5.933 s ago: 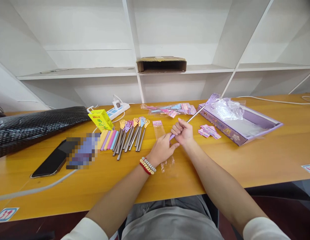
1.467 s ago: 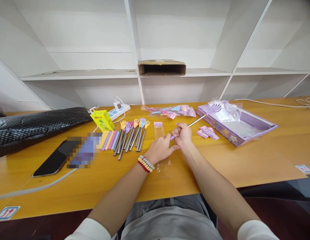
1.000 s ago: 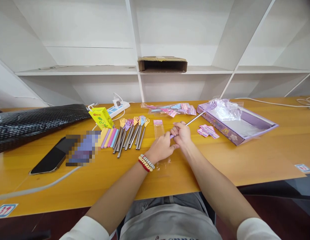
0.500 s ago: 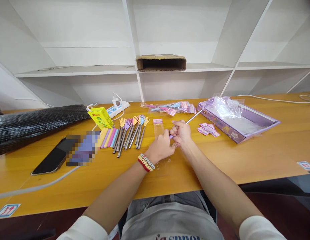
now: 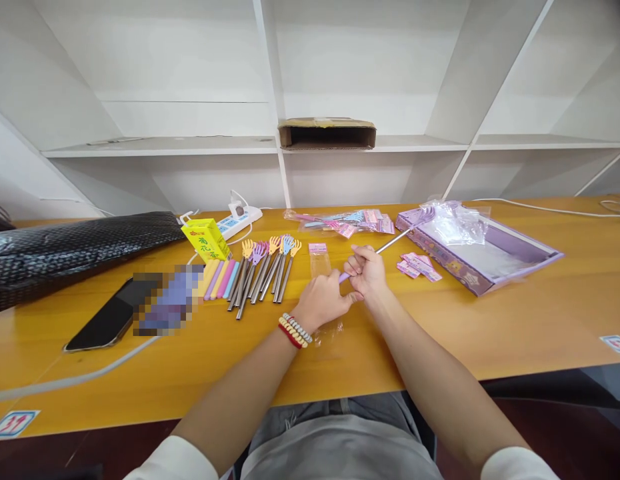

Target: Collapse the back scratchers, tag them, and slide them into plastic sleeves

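Note:
My left hand (image 5: 323, 299) is closed round the lower end of a purple-handled back scratcher (image 5: 394, 240). Beside it my right hand (image 5: 366, 272) is wrapped round the same stick, where the purple handle meets the metal rod. The scratcher's claw points up and right, over the edge of the purple box. Under and beyond my left hand lies a clear plastic bag (image 5: 319, 257) with a pink header. Left of the hands, several metal rods with coloured claws (image 5: 264, 270) lie in a row, next to several pastel handle tubes (image 5: 221, 280).
A purple box (image 5: 510, 250) with clear bags stands at the right, pink cards (image 5: 419, 265) beside it. Packed scratchers (image 5: 347, 221) lie at the back. Leftward are a yellow box (image 5: 206, 240), a phone (image 5: 113, 317), a power strip (image 5: 240, 221) and a black wrapped roll (image 5: 80, 257).
The view has tilted slightly, so everything sits a little lower. Both hands keep hold of the scratcher; my right fingers have shifted slightly on it.

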Tool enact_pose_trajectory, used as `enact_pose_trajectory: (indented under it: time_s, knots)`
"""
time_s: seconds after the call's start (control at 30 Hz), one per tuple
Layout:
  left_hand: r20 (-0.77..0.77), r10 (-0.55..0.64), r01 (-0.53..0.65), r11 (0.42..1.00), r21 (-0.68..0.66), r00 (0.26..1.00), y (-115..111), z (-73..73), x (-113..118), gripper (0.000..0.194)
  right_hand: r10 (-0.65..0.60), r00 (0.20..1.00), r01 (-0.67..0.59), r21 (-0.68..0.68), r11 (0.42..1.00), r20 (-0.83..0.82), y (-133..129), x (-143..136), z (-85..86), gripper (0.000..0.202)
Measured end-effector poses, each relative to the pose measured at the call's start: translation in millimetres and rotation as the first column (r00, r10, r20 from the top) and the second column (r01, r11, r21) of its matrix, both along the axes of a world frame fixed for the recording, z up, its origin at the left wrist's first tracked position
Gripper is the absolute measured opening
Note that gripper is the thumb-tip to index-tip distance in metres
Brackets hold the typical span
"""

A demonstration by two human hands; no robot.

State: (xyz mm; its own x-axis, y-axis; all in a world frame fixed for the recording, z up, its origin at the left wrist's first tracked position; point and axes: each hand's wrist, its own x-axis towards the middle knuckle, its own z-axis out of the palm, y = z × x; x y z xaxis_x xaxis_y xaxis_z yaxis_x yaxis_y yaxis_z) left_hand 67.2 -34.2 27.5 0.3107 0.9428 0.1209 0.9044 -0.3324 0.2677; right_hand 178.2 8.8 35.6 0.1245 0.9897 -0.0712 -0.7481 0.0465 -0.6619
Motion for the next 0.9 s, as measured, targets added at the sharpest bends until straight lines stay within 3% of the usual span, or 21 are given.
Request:
enact_pose_trajectory:
  time_s: [0.2, 0.33, 0.5, 0.9]
  knots:
    - [0.07, 0.013, -0.017, 0.998, 0.052, 0.997, 2.8, 1.3, -3.1, 0.069, 0.151, 0.988, -0.146, 0.106, 0.984, -0.037, -2.4, -0.2, 1.1, 0.024]
    - [0.079, -0.009, 0.003, 0.997, 0.073, 0.997, 3.3, 1.7, -4.9, 0.072, 0.232, 0.973, -0.228, 0.159, 0.961, -0.01, -5.5, -3.4, 0.8, 0.03]
    - [0.049, -0.081, 0.077, 0.995, 0.067, 0.996, 3.0, -1.8, -3.9, 0.061, 0.156, 0.987, -0.15, 0.128, 0.98, -0.035, -4.9, -4.4, -1.6, 0.056]
    - [-0.019, -0.048, 0.048, 0.999, 0.012, 0.999, -1.6, 3.2, 1.5, 0.048, -0.027, 0.999, 0.025, -0.099, 0.995, -0.019, -5.6, -6.7, 11.6, 0.054]
